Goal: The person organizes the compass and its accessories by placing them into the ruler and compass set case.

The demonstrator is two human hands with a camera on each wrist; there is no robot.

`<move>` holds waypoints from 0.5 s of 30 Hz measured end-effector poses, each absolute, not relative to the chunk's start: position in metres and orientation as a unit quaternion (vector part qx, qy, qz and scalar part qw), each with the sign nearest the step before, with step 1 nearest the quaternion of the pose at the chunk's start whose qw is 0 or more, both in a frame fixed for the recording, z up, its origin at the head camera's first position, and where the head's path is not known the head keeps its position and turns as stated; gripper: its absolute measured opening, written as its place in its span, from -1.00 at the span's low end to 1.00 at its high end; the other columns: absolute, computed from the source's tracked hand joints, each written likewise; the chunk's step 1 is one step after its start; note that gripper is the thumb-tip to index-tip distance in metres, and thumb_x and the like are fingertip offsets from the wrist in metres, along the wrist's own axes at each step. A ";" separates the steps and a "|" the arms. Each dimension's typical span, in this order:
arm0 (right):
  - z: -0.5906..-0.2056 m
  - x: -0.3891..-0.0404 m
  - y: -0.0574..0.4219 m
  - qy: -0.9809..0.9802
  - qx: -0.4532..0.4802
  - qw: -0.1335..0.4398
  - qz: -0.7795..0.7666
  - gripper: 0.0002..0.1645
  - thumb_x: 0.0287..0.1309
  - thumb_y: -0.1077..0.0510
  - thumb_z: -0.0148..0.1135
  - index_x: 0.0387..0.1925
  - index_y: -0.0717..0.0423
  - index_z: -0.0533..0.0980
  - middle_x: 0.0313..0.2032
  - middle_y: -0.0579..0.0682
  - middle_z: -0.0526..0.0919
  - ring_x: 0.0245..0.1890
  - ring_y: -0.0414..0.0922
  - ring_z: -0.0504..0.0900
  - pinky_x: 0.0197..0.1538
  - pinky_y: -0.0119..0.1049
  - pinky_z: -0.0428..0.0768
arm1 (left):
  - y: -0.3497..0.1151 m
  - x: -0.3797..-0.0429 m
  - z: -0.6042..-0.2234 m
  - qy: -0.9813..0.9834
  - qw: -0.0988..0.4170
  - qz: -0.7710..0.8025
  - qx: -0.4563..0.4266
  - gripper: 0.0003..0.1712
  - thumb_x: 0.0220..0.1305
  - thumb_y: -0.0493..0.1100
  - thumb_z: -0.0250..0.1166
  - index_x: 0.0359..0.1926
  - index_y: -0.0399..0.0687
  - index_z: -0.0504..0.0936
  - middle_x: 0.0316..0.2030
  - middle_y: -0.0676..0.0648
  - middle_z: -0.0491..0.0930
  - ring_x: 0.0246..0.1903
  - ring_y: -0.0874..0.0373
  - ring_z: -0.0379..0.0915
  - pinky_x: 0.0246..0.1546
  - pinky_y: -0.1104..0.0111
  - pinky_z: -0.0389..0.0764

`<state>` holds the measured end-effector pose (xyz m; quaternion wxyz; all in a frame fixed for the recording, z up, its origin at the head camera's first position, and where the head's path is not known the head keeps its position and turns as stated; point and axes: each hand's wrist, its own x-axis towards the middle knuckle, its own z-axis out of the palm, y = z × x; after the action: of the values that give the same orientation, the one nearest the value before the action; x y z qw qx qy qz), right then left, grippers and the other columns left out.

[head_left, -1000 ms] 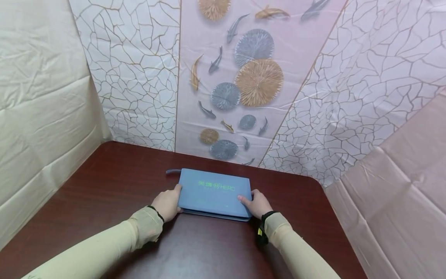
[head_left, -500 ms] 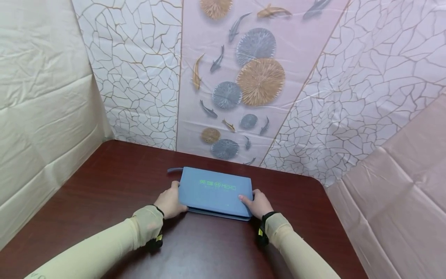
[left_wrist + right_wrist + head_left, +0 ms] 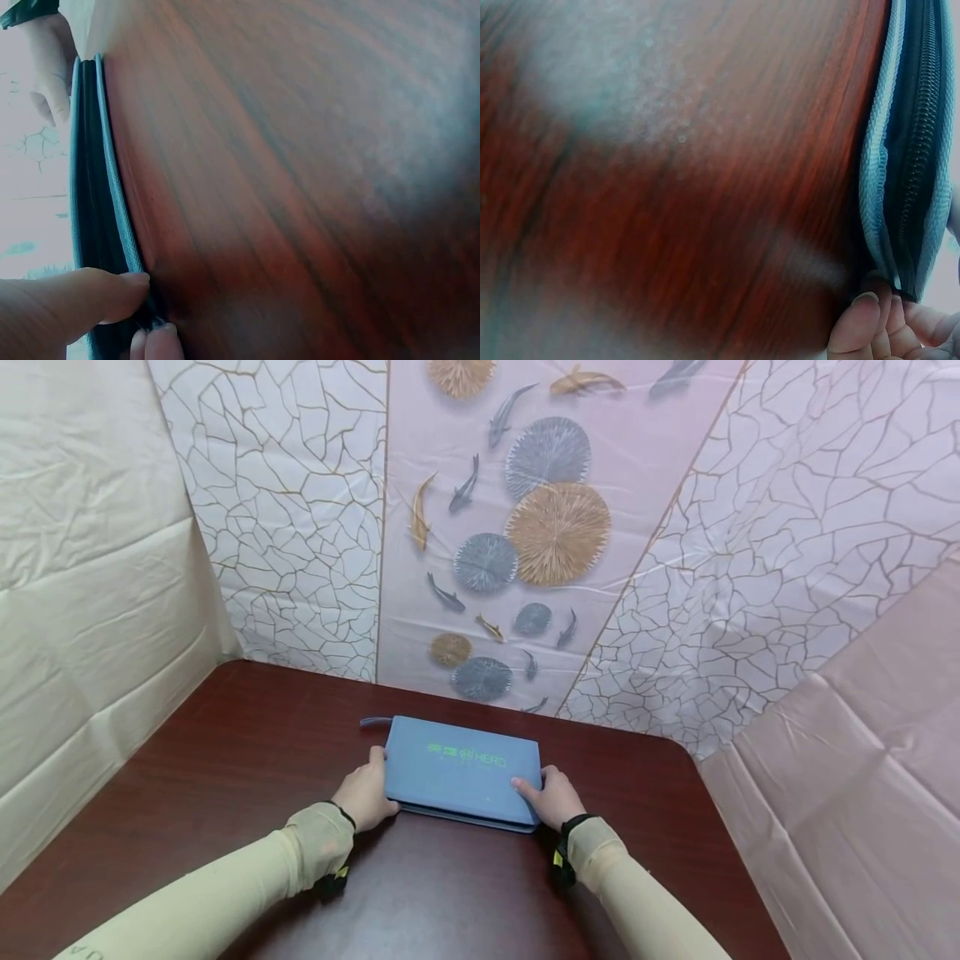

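A blue zip case [image 3: 457, 772] with green HERO lettering lies flat on the dark wood table, a short strap [image 3: 375, 722] sticking out at its far left corner. My left hand [image 3: 366, 793] grips the left end, its thumb at the near corner. In the left wrist view that thumb [image 3: 112, 294] and the fingertips [image 3: 161, 343] pinch the case's lower edge beside the zip. My right hand [image 3: 555, 797] holds the right end, thumb on top; its other fingers are mostly hidden. Teeth of the dark zip [image 3: 922, 112] run along the near side in the right wrist view.
The reddish-brown table [image 3: 247, 760] stretches out on both sides of the case. Behind it hangs a patterned cloth [image 3: 480, 618] with fish and round leaves. Plain cream cloth [image 3: 97, 610] closes off the left, pinkish cloth [image 3: 847, 793] the right.
My left hand has shifted its hold: the thumb now shows at the near left corner and the fingers reach a little farther up the side. The right hand and the case stay put.
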<state>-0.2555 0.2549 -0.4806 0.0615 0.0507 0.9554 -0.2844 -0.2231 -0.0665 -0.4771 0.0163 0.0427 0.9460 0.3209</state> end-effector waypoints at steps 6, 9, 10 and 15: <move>-0.480 -0.257 0.257 0.956 0.052 0.064 -0.281 -0.13 0.19 -0.32 0.20 0.12 0.38 0.37 -0.05 0.22 0.55 -0.13 0.00 0.54 -0.01 0.00 0.53 | -0.069 -0.224 -0.473 0.950 0.040 0.308 0.033 0.03 -0.11 -0.21 0.56 0.28 -0.38 0.12 -0.18 -0.36 0.61 -0.28 -0.12 0.59 -0.28 0.11 0.56; -0.480 -0.258 0.258 0.956 0.054 0.068 -0.281 -0.11 0.18 -0.34 0.20 0.13 0.38 0.36 -0.05 0.22 0.55 -0.12 0.00 0.54 -0.01 0.00 0.52 | -0.072 -0.224 -0.471 0.953 0.058 0.296 0.040 0.01 -0.07 -0.21 0.54 0.29 -0.42 0.11 -0.14 -0.37 0.60 -0.24 -0.15 0.59 -0.25 0.09 0.57; -0.480 -0.258 0.258 0.955 0.054 0.071 -0.282 -0.11 0.18 -0.34 0.20 0.13 0.38 0.36 -0.05 0.22 0.54 -0.12 0.00 0.54 -0.01 -0.01 0.52 | -0.073 -0.224 -0.470 0.954 0.065 0.291 0.044 0.00 -0.05 -0.20 0.53 0.29 -0.44 0.12 -0.12 -0.37 0.59 -0.22 -0.16 0.58 -0.24 0.09 0.57; -0.481 -0.259 0.260 0.955 0.048 0.076 -0.284 -0.11 0.16 -0.36 0.20 0.12 0.35 0.36 -0.06 0.19 0.55 -0.15 -0.02 0.53 -0.04 -0.04 0.52 | -0.083 -0.226 -0.468 0.959 0.079 0.262 0.068 -0.54 0.02 -0.21 0.48 -0.14 -0.38 0.50 -0.35 -0.18 0.59 -0.33 -0.04 0.56 -0.30 0.14 0.57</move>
<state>-0.2592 0.2605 -0.4807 0.0763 0.0480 0.9546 -0.2841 -0.2262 -0.0831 -0.4677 0.0794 0.0684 0.9593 0.2621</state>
